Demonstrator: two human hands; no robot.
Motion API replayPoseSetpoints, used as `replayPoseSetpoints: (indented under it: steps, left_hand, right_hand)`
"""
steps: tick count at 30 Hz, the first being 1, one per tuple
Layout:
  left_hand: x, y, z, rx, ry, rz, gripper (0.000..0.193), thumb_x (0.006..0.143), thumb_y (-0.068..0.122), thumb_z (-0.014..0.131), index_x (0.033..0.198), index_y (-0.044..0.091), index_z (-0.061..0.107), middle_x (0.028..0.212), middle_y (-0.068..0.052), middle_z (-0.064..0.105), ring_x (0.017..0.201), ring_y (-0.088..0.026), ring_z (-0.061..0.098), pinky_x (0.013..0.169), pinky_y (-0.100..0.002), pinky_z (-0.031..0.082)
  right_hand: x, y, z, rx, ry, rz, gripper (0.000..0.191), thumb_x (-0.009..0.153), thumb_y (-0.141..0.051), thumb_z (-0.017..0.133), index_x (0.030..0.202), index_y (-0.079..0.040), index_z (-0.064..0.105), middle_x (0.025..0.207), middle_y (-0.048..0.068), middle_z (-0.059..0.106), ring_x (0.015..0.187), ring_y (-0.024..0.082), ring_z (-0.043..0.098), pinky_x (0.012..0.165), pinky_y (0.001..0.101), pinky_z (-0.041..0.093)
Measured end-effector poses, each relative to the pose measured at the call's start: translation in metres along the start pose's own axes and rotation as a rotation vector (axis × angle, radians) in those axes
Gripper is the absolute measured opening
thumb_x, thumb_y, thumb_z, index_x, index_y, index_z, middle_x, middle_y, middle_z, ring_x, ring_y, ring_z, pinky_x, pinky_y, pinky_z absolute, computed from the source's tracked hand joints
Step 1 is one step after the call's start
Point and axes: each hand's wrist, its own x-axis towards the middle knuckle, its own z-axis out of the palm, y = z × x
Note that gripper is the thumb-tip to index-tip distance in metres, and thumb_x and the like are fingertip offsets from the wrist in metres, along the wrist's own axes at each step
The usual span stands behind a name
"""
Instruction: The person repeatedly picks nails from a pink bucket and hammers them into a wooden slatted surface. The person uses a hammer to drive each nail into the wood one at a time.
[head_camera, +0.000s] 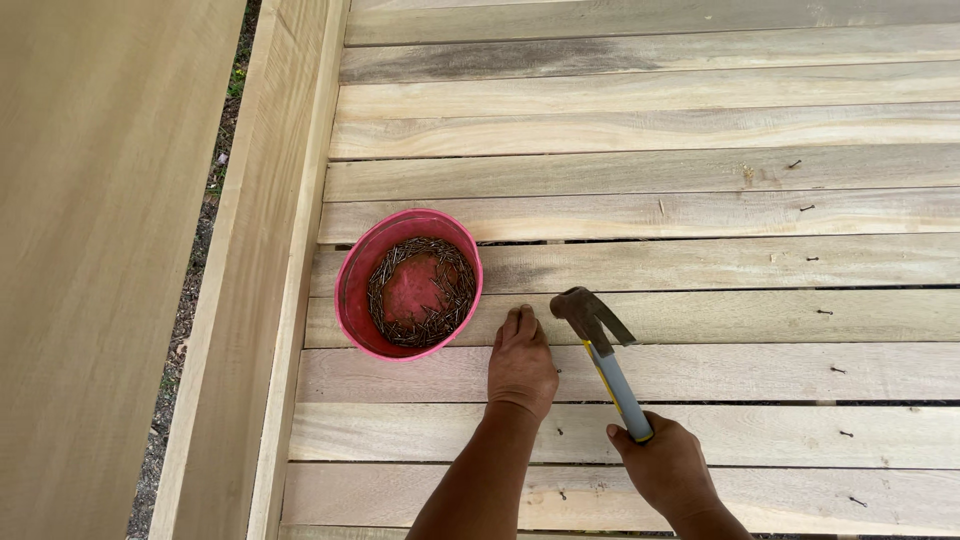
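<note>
My left hand (521, 362) presses fingertips on the pale wooden plank (700, 318), probably steadying a nail; my right hand (665, 465) grips the blue-handled claw hammer (600, 345), pink bowl of nails (409, 284) just left.

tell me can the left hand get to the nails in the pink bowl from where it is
Probably yes. The left hand rests on a plank just right of the pink bowl, which is open-topped, and nothing lies between them. The nails sit exposed inside.
</note>
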Motion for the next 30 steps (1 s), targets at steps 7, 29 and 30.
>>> replayPoseSetpoints:
  steps: [7, 29, 30]
  left_hand:
    - [-0.002, -0.005, 0.009, -0.011, -0.019, 0.018, 0.051, 0.085, 0.0, 0.055, 0.133, -0.017, 0.053, 0.155, -0.021, 0.039, 0.146, -0.036, 0.034, 0.121, -0.043, 0.031]
    - [0.004, 0.002, -0.003, -0.019, -0.117, -0.044, 0.046, 0.087, 0.003, 0.059, 0.129, -0.016, 0.057, 0.157, -0.02, 0.039, 0.147, -0.034, 0.034, 0.122, -0.042, 0.03]
    - [0.005, 0.003, -0.004, -0.012, -0.12, -0.04, 0.046, 0.086, 0.002, 0.059, 0.129, -0.016, 0.057, 0.157, -0.02, 0.039, 0.147, -0.034, 0.033, 0.122, -0.042, 0.029]
  right_hand:
    - [0.005, 0.002, -0.011, -0.069, -0.026, 0.016, 0.045, 0.094, -0.046, 0.071, 0.112, -0.005, 0.076, 0.07, 0.011, 0.07, 0.065, 0.021, 0.065, 0.07, 0.0396, 0.057]
    - [0.01, 0.0, -0.011, -0.104, -0.012, 0.04, 0.038, 0.093, -0.042, 0.071, 0.108, -0.007, 0.074, 0.07, 0.009, 0.071, 0.063, 0.019, 0.068, 0.071, 0.039, 0.059]
    - [0.013, 0.0, -0.015, -0.106, -0.019, 0.036, 0.04, 0.094, -0.043, 0.071, 0.107, -0.006, 0.075, 0.07, 0.009, 0.071, 0.063, 0.019, 0.068, 0.07, 0.0395, 0.059]
